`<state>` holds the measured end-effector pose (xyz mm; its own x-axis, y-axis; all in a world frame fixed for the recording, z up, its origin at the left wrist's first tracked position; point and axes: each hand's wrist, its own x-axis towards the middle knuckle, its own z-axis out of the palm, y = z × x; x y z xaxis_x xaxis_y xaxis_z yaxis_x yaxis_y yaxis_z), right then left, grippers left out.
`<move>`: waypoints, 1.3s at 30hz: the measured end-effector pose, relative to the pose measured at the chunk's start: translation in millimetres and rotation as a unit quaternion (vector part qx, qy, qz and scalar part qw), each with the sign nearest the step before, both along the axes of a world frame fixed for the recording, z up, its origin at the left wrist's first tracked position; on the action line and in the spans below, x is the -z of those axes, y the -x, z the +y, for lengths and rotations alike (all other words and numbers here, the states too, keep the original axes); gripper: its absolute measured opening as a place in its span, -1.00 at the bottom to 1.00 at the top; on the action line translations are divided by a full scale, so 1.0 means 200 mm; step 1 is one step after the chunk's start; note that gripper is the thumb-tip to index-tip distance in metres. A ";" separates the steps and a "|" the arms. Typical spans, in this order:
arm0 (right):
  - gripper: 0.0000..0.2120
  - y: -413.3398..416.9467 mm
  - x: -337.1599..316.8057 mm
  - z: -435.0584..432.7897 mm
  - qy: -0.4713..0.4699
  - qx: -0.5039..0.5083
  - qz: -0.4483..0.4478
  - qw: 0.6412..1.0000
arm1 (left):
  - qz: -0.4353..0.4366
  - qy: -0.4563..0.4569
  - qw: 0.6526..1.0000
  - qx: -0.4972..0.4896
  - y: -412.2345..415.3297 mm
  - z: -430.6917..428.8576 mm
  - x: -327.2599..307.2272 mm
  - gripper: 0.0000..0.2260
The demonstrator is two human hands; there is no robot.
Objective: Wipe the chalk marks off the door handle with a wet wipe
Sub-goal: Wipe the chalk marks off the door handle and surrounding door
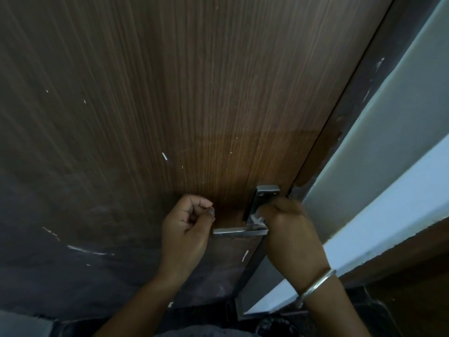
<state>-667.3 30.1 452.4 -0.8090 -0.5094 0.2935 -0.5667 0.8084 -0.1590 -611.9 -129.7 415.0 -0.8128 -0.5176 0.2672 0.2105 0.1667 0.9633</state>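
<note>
A metal lever door handle (239, 231) juts left from its backplate (263, 198) on a brown wood-grain door (170, 105). My right hand (291, 229) is closed on a white wet wipe (257, 219) and presses it against the handle's base, where lever meets plate. My left hand (187, 224) is loosely fisted just left of the lever's free end, thumb near the tip, holding nothing that I can see. Whether chalk remains on the handle is hard to tell.
White scratch marks dot the door. The dark door frame (359, 98) and a pale wall (393, 142) run along the right. A silver bangle (318, 283) circles my right wrist. Dark floor lies below.
</note>
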 end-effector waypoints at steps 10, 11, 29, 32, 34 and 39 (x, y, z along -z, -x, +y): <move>-0.76 -0.18 0.06 -0.16 0.031 0.014 0.041 0.999 | -0.019 -0.009 0.999 -0.033 -0.02 -0.03 0.06 -0.76; -0.76 -0.20 0.11 -0.19 0.063 0.003 0.047 0.997 | -0.018 -0.011 0.999 -0.038 -0.02 -0.04 0.06 -0.77; -0.98 -0.12 0.27 0.07 0.224 0.108 0.105 0.963 | -0.020 -0.031 0.998 -0.043 -0.07 -0.05 0.08 -0.76; -0.90 -0.09 0.26 0.10 0.286 0.119 0.090 0.947 | -0.013 -0.011 1.000 -0.026 -0.08 -0.03 0.06 -0.77; -0.93 -0.10 0.23 0.10 0.348 0.082 0.067 0.931 | -0.006 0.013 1.000 -0.012 -0.09 -0.02 0.04 -0.76; -0.69 -0.18 0.16 0.03 0.542 0.046 -0.162 0.823 | 0.048 0.040 0.998 0.021 -0.10 0.00 -0.05 -0.89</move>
